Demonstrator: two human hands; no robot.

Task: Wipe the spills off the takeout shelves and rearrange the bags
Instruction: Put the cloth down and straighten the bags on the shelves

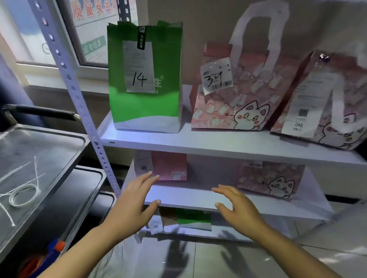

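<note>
With both hands, left (134, 197) and right (237, 207), spread empty over the middle shelf (195, 199), I'd lift the light, crushable pink bag (169, 167) by its base.

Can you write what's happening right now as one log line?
left hand open, empty | right hand open, empty | both over middle shelf

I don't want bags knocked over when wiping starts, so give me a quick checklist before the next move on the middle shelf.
1. Hands free: ok, left hand and right hand are open and hold nothing.
2. Cloth in hand: not ok, neither hand holds one.
3. Middle shelf front bare between the hands: ok.
4. Bags at its back, the left pink bag and the cat bag, moved aside: not ok.
5. Spill located: cannot tell, none shows.
</note>
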